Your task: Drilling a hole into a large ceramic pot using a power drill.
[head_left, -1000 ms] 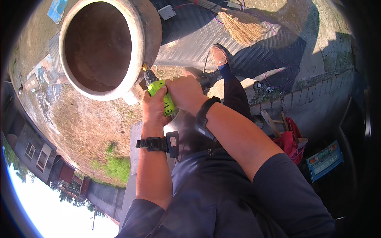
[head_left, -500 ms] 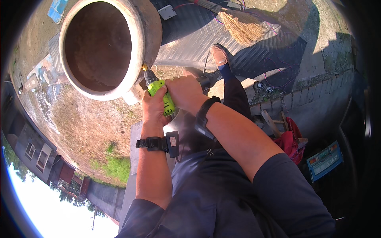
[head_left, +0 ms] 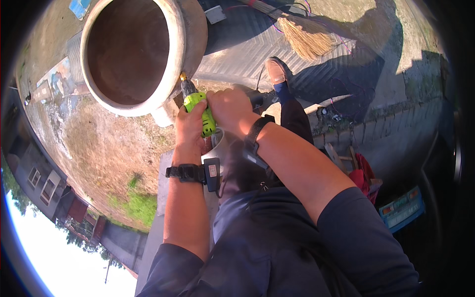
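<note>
A green cordless drill (head_left: 202,111) is gripped between my two hands, its nose toward the outer wall of a big round clay pot (head_left: 182,54). The brass-coloured tip (head_left: 183,76) meets or nearly meets the pot just below its thick pale rim. My left hand (head_left: 190,126) wraps the drill's body from the left, thumb over the top. On the other side my right hand (head_left: 229,108) is closed around the drill; its handle is hidden under that hand. Each wrist wears a black strap with a small box.
A straw broom (head_left: 306,37) lies on the ridged mat at the upper right, thin cords around it. My shoe (head_left: 275,71) rests at the mat's edge. A small white plate-like piece (head_left: 215,15) lies beside the pot. A blue box (head_left: 403,210) and red cloth (head_left: 362,173) sit at the right.
The view has shifted slightly, so the pot sits a little higher and further right. Both hands still hold the drill at the same part of the pot.
</note>
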`<control>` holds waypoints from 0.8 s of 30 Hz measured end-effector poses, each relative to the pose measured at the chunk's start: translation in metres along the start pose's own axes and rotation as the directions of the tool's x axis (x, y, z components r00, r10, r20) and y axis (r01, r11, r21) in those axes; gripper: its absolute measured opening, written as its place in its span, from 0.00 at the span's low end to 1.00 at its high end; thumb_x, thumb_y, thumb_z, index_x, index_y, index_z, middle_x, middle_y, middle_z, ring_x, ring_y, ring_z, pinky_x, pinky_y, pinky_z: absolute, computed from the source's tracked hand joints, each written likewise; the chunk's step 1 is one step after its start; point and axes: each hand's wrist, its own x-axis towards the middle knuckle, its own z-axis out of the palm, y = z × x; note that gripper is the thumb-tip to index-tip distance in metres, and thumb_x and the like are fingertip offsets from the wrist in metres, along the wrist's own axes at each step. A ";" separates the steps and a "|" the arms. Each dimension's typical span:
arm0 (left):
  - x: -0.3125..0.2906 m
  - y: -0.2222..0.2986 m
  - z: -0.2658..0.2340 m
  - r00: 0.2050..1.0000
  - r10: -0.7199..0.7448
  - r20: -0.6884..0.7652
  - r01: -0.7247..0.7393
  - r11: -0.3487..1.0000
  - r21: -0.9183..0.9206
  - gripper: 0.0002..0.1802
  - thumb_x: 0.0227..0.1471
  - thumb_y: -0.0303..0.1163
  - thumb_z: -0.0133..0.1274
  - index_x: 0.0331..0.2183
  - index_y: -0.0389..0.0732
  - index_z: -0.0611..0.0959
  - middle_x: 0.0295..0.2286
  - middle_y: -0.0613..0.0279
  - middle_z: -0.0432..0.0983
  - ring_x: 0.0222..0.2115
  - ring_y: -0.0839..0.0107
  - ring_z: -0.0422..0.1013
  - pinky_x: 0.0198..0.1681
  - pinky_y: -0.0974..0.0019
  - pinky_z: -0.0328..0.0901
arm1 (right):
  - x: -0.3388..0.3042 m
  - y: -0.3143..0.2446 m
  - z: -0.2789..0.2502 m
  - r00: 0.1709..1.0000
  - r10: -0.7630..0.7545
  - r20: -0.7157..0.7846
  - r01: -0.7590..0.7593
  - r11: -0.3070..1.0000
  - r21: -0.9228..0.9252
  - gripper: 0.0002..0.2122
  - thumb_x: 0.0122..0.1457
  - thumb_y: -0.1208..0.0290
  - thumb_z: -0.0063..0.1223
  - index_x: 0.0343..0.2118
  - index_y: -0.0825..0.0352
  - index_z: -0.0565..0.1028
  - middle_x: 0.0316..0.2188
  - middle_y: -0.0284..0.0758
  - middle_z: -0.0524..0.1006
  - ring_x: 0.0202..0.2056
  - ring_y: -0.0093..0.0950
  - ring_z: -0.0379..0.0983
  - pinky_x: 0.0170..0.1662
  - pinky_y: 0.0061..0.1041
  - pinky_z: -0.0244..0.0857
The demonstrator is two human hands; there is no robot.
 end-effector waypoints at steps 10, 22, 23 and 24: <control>-0.008 -0.002 0.011 0.999 -0.050 0.012 0.051 0.972 -0.229 0.11 0.57 0.28 0.58 0.42 0.35 0.80 0.31 0.59 0.79 0.27 0.67 0.77 0.28 0.63 0.72 | 0.008 0.003 -0.007 0.999 -0.008 0.051 0.014 0.993 -0.114 0.13 0.65 0.64 0.39 0.36 0.59 0.79 0.30 0.35 0.84 0.37 0.35 0.82 0.42 0.36 0.71; -0.035 -0.048 0.007 0.994 0.062 0.085 -0.040 0.970 -0.242 0.14 0.58 0.29 0.57 0.45 0.36 0.79 0.36 0.60 0.80 0.34 0.67 0.78 0.37 0.65 0.74 | -0.038 0.020 0.034 0.972 -0.119 -0.202 0.087 0.984 -0.158 0.17 0.66 0.62 0.42 0.25 0.60 0.80 0.20 0.33 0.80 0.27 0.32 0.78 0.37 0.35 0.68; -0.043 -0.051 0.011 0.995 0.065 0.081 -0.042 0.967 -0.251 0.14 0.58 0.29 0.57 0.45 0.36 0.79 0.36 0.60 0.80 0.34 0.67 0.78 0.37 0.65 0.74 | -0.046 0.021 0.032 0.961 -0.132 -0.242 0.099 0.985 -0.145 0.17 0.68 0.62 0.39 0.28 0.59 0.80 0.19 0.32 0.79 0.25 0.31 0.77 0.37 0.36 0.66; -0.058 -0.044 0.017 0.994 0.096 0.060 -0.077 0.961 -0.266 0.14 0.57 0.28 0.58 0.45 0.36 0.80 0.34 0.60 0.80 0.32 0.70 0.77 0.35 0.67 0.73 | -0.053 0.013 0.012 0.996 -0.074 -0.046 0.063 0.976 -0.210 0.09 0.62 0.65 0.47 0.32 0.58 0.80 0.28 0.30 0.81 0.34 0.29 0.78 0.37 0.31 0.70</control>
